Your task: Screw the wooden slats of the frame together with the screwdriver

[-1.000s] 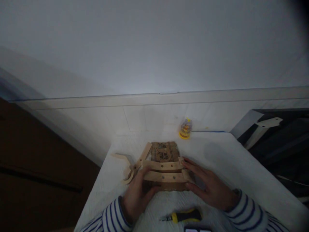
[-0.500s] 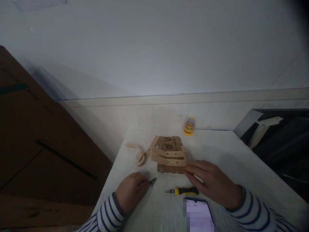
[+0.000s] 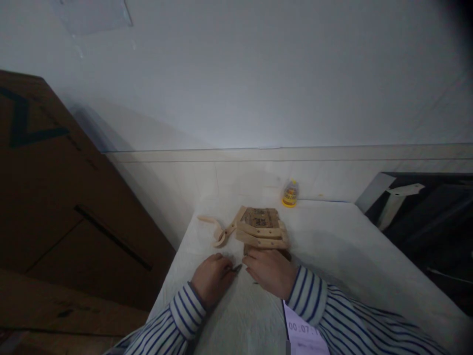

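My left hand (image 3: 214, 278) is closed in a pinch on a small dark pointed metal piece (image 3: 237, 268), whose tip sticks out to the right. Just right of that tip is my right hand (image 3: 271, 271), its thumb and fingers slightly apart with nothing visible between them. Behind the right hand, a light wooden assembly (image 3: 262, 237) of slats with screw holes rests on a piece of printed brown cardboard (image 3: 263, 217). A curved wooden part (image 3: 219, 238) lies at its left. The right hand hides most of a screwdriver; only its dark tip (image 3: 255, 283) shows.
A small clear and yellow bottle (image 3: 290, 194) stands at the back of the white table (image 3: 332, 231), near the wall. A phone (image 3: 305, 330) showing a timer lies in front, partly under the right sleeve. Large cardboard (image 3: 74, 197) leans at the left; a dark framed object (image 3: 436, 222) is at the right.
My right hand has moved left from the wooden assembly's right end to beside the left hand's metal piece, now covering the screwdriver. The view has shifted slightly; the left hand keeps its pinch.
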The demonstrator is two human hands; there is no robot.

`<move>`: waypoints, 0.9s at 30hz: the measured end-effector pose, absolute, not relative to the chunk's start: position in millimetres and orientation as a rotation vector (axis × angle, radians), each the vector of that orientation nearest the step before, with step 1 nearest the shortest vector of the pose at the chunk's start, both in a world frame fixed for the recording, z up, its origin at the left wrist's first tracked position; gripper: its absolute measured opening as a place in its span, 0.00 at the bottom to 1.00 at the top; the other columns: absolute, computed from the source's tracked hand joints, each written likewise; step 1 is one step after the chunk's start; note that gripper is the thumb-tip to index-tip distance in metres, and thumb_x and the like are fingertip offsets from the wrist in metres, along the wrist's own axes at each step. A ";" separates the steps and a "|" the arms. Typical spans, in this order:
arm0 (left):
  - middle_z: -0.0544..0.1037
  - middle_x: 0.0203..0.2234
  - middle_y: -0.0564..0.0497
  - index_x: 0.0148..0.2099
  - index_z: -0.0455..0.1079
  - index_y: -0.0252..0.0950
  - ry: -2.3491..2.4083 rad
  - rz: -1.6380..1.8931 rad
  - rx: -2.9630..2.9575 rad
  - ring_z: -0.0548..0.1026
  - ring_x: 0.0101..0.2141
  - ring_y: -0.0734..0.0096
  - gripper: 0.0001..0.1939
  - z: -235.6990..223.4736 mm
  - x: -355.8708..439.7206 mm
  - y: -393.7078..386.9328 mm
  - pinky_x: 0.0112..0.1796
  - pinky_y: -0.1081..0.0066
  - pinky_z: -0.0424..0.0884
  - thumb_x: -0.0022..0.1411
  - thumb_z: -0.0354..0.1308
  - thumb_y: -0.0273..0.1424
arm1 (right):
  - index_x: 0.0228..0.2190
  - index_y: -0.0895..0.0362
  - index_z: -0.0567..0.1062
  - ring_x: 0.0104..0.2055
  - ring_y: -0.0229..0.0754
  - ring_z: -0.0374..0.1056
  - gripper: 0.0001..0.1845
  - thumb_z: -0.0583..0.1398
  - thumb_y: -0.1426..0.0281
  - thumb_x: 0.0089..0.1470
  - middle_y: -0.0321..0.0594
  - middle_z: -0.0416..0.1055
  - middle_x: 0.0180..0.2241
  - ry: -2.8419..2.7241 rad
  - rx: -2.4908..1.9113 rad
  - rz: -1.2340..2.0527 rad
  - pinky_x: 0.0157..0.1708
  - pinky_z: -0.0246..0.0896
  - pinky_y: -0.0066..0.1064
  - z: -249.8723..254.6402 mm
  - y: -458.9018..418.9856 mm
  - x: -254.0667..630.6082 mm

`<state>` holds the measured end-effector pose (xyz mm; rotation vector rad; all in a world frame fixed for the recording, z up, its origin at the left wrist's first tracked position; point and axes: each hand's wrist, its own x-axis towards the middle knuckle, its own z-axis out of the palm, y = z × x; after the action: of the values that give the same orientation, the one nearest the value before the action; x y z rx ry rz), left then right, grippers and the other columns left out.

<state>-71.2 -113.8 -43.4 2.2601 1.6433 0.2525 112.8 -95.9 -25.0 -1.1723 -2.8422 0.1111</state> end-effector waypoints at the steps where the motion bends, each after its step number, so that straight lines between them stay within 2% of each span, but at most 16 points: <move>1: 0.73 0.30 0.47 0.35 0.73 0.35 1.641 0.266 2.254 0.70 0.32 0.67 0.09 -44.5 -71.1 -113.2 0.33 0.72 0.65 0.54 0.53 0.29 | 0.34 0.57 0.73 0.36 0.43 0.69 0.09 0.53 0.73 0.54 0.42 0.72 0.34 -2.849 -1.182 0.105 0.32 0.61 0.30 -27.5 -93.2 107.7; 13: 0.73 0.30 0.47 0.34 0.74 0.35 1.575 0.344 2.186 0.71 0.33 0.67 0.08 -54.6 -75.9 -108.8 0.35 0.71 0.66 0.53 0.54 0.26 | 0.30 0.59 0.74 0.34 0.46 0.71 0.12 0.51 0.76 0.54 0.44 0.74 0.31 -2.912 -1.158 0.099 0.29 0.60 0.33 -41.8 -81.6 92.7; 17: 0.73 0.29 0.48 0.34 0.73 0.35 1.586 0.358 2.211 0.71 0.33 0.67 0.07 -53.7 -76.6 -110.5 0.34 0.71 0.65 0.53 0.55 0.27 | 0.29 0.59 0.75 0.34 0.46 0.71 0.12 0.52 0.74 0.55 0.44 0.74 0.30 -2.885 -1.137 0.147 0.30 0.60 0.33 -42.0 -80.1 94.5; 23: 0.73 0.32 0.48 0.39 0.73 0.36 1.551 0.527 2.214 0.71 0.32 0.68 0.09 -44.2 -76.1 -115.6 0.33 0.72 0.66 0.56 0.55 0.30 | 0.31 0.58 0.75 0.36 0.42 0.70 0.11 0.53 0.69 0.55 0.41 0.74 0.31 -2.804 -1.074 0.285 0.35 0.58 0.30 -26.5 -85.0 105.9; 27: 0.73 0.32 0.48 0.40 0.73 0.37 1.466 0.573 2.271 0.71 0.31 0.69 0.10 -39.7 -71.0 -113.3 0.33 0.72 0.67 0.56 0.55 0.29 | 0.32 0.57 0.75 0.35 0.39 0.69 0.11 0.52 0.70 0.55 0.39 0.74 0.31 -2.736 -1.060 0.370 0.34 0.58 0.28 -13.8 -90.9 113.4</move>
<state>-71.0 -113.3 -39.7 2.2708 1.4662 0.5727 113.4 -90.9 -13.8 -1.0599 -2.7362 0.3698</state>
